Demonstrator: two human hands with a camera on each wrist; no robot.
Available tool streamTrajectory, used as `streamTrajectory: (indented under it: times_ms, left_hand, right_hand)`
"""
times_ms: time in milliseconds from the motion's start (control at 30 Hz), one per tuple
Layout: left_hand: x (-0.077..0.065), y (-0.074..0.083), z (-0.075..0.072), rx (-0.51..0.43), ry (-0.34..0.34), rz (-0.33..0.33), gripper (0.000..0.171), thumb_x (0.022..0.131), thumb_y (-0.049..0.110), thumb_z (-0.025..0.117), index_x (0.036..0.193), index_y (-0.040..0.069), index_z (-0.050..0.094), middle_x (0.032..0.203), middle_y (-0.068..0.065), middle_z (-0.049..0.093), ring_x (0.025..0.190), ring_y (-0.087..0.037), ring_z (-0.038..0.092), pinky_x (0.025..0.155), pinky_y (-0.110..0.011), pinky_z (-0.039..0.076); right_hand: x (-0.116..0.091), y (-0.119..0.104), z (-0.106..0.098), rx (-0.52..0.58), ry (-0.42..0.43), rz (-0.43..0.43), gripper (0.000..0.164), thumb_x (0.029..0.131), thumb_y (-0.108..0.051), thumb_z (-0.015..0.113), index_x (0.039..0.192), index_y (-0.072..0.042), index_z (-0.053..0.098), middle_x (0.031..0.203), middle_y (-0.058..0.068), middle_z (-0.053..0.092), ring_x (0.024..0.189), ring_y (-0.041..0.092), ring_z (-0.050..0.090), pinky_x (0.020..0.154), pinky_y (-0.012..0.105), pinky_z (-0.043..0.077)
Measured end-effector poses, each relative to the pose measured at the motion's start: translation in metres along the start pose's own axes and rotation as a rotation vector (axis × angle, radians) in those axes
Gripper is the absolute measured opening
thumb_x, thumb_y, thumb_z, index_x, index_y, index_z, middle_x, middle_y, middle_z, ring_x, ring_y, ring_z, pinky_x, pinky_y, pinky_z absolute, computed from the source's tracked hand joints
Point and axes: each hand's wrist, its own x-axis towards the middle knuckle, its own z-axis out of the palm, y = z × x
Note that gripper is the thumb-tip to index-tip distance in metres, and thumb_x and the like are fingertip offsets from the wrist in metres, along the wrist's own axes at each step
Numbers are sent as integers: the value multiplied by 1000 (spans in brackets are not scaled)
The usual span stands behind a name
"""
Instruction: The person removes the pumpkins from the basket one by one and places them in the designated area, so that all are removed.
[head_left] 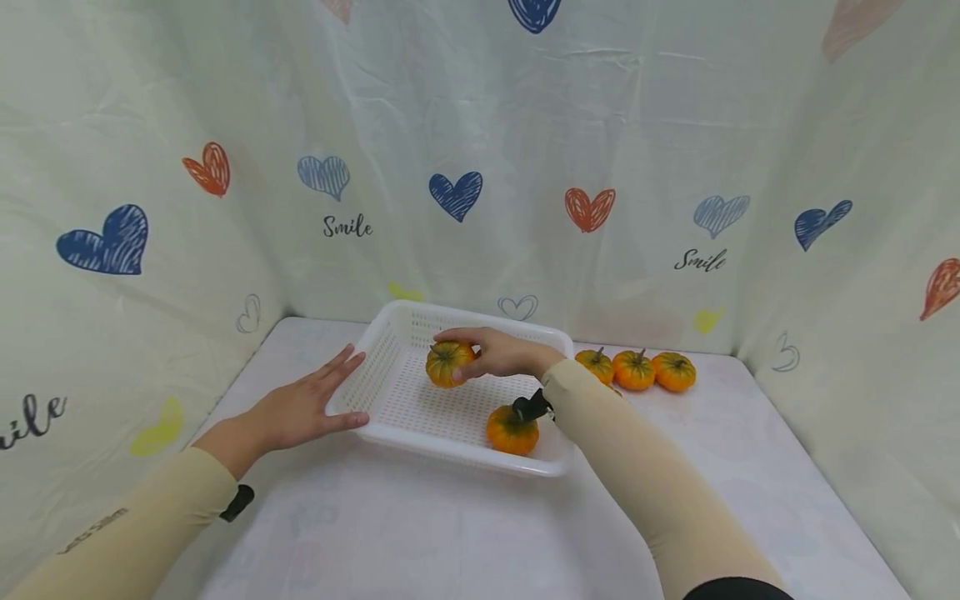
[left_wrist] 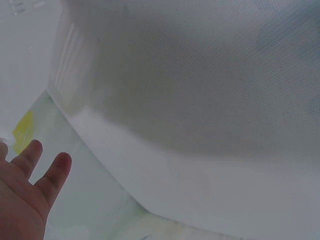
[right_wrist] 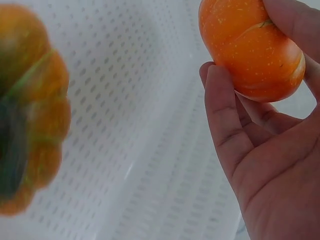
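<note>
A small orange-and-green pumpkin point(head_left: 448, 364) is pinched between the thumb and fingers of my right hand point(head_left: 501, 352), over the far part of a white perforated plastic basket point(head_left: 420, 408). The right wrist view shows the orange underside of this pumpkin point(right_wrist: 250, 55) against my fingertips; whether it touches the basket floor I cannot tell. Another pumpkin point(head_left: 512, 433) sits in the basket's near right corner, partly behind the wrist camera. With fingers extended, my left hand point(head_left: 307, 408) rests against the basket's left rim. Only some fingers of the left hand point(left_wrist: 27, 195) appear in the left wrist view.
Several more pumpkins point(head_left: 633, 370) stand on the white-covered table point(head_left: 420, 533) to the right of the basket, one mostly hidden by my right forearm. A pale curtain point(head_left: 525, 108) printed with hearts hangs behind the table and along both sides.
</note>
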Motion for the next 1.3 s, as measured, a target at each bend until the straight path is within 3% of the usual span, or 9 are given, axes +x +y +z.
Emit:
streamTrajectory:
  times_ms: [567,933,1167,1300]
  left_hand:
    - [-1,-1,0,10,11,10,99,89,68,57,161,13,16,166,-12,7,137,-49,37,96,-64,44]
    - [-1,1,-1,6,9,16,99,89,68,58,161,14,16,167,-10,6,137,-48,37,96,-63,44]
    - [-2,1,-1,10,16,34,100,89,70,56,161,12,17,166,-12,7,136,-47,39,94,-62,46]
    - [-2,0,-1,17,21,40,101,89,72,54,161,12,17,166,-12,8,137,-46,38,95,-62,45]
  right_hand:
    - [-45,11,-32,70,76,13,66,93,-27,72,152,-29,42,143,0,48,120,25,51,96,40,50]
    - [-72,17,-36,113,81,5,67,96,-26,69,155,-29,36,142,5,48,109,31,59,93,43,52]
    - [-85,18,-37,139,96,-15,69,98,-20,67,157,-23,32,141,8,48,111,31,56,93,43,52]
    - [-92,18,-39,157,119,-8,69,98,-21,66,157,-28,31,142,8,48,113,29,57,96,43,51]
